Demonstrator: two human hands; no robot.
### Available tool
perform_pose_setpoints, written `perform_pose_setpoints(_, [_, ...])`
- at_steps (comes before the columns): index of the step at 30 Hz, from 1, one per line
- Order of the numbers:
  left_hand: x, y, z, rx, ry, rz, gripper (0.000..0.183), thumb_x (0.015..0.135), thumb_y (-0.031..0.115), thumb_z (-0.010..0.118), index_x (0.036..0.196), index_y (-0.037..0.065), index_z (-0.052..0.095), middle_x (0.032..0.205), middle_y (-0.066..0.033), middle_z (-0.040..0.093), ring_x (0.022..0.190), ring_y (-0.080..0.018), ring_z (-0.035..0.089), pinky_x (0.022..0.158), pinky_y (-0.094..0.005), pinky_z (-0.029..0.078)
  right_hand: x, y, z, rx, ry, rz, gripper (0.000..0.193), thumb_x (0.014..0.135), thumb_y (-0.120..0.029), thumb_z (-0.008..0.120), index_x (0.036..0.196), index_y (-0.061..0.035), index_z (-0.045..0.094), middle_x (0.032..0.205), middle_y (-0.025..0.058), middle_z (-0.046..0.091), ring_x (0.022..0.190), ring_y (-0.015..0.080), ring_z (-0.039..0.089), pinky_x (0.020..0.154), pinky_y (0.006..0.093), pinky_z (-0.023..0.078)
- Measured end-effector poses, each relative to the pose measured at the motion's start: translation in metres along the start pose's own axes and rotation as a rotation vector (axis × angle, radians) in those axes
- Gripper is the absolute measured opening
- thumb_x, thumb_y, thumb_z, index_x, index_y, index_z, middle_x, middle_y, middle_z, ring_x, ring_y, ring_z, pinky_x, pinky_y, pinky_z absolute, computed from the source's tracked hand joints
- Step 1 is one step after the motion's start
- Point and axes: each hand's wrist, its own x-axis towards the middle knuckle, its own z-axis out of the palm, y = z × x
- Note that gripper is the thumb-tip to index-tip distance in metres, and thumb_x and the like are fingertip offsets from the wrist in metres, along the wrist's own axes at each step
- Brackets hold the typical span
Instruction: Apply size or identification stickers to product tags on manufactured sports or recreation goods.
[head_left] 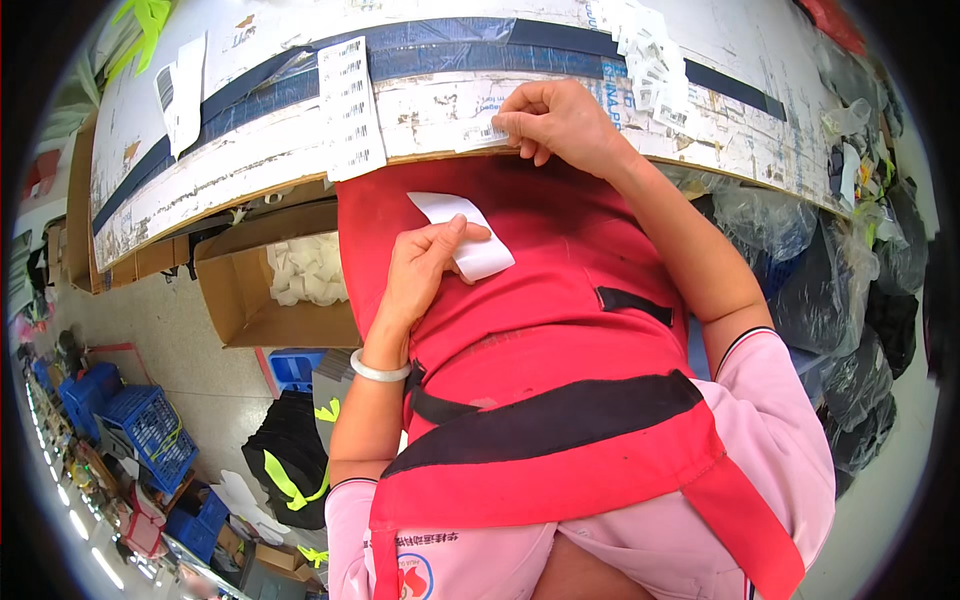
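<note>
White-topped and scuffed, the bench [260,165] spans the far side, and look how the work sits right at its near edge, likely so both hands can reach it from the lap. Red apron [540,260] next, spread across the lap, making a handy backing for paper. Down to the near left, under the bench edge, a cardboard box [225,290] with pale scraps [308,270] inside, perhaps parked there to catch waste. Up on the bench, left of centre, a long label sheet [350,110] reaches the near edge; far right, a loose label pile [655,65], probably set aside to leave working room.

Now the hands! Right hand [565,120] is over the bench edge, fingers drawn narrow, thumb close to forefinger. Left hand [425,260] is over the apron, thumb on top, fingers closed on a white paper strip [485,262], seemingly to steady it. And smallest of all, a single label [478,135] on the bench, just at the right fingertips; pinched or merely touched, I cannot tell.
</note>
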Motion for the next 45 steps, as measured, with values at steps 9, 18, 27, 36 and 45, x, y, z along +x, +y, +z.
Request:
perform_pose_setpoints(9, [0.001, -0.004, 0.0, -0.032, 0.007, -0.003, 0.041, 0.098, 0.034, 0.053, 0.097, -0.003, 0.07, 0.084, -0.0063, 0.067, 0.069, -0.0102, 0.059, 0.061, -0.023, 0.049, 0.001, -0.001, 0.001, -0.02, 0.018, 0.003, 0.018, 0.089, -0.019, 0.065, 0.087, -0.0008, 0.065, 0.069, 0.0008, 0.06, 0.057, 0.0066, 0.056, 0.047, 0.0197, 0.047])
perform_pose_setpoints(18, [0.001, 0.0, 0.003, 0.0, 0.033, 0.013, 0.04, 0.099, 0.031, 0.05, 0.097, -0.004, 0.07, 0.078, -0.0051, 0.066, 0.065, -0.0073, 0.056, 0.059, -0.0204, 0.043, -0.001, -0.006, 0.005, -0.068, 0.034, 0.005, 0.017, 0.089, -0.019, 0.063, 0.087, -0.0016, 0.065, 0.068, 0.0007, 0.06, 0.056, 0.0066, 0.056, 0.048, 0.0203, 0.047])
perform_pose_setpoints(27, [-0.001, -0.004, 0.0, -0.026, 0.01, -0.009, 0.04, 0.098, 0.032, 0.052, 0.097, -0.004, 0.069, 0.084, -0.0072, 0.067, 0.068, -0.0105, 0.059, 0.06, -0.0235, 0.049, -0.009, -0.005, 0.003, -0.022, 0.023, -0.025, 0.018, 0.092, -0.019, 0.06, 0.091, -0.0019, 0.064, 0.07, 0.0006, 0.061, 0.058, 0.0061, 0.056, 0.05, 0.0192, 0.046])
perform_pose_setpoints(36, [0.003, -0.004, 0.0, 0.029, 0.032, -0.013, 0.028, 0.096, 0.018, 0.054, 0.098, -0.005, 0.069, 0.08, -0.0077, 0.067, 0.064, -0.0115, 0.06, 0.057, -0.0234, 0.049, -0.05, 0.011, -0.024, 0.252, 0.072, -0.021, 0.017, 0.092, -0.02, 0.062, 0.092, -0.0031, 0.065, 0.071, 0.0, 0.061, 0.058, 0.0049, 0.055, 0.05, 0.0185, 0.044])
perform_pose_setpoints(45, [0.005, -0.012, 0.001, 0.09, 0.108, 0.002, 0.022, 0.093, 0.015, 0.059, 0.099, -0.005, 0.069, 0.084, -0.0064, 0.068, 0.067, -0.0102, 0.06, 0.057, -0.0232, 0.049, -0.106, 0.029, -0.096, 0.192, 0.341, 0.031, 0.015, 0.09, -0.018, 0.065, 0.094, -0.0042, 0.066, 0.073, -0.0007, 0.062, 0.061, 0.0054, 0.057, 0.054, 0.0189, 0.045])
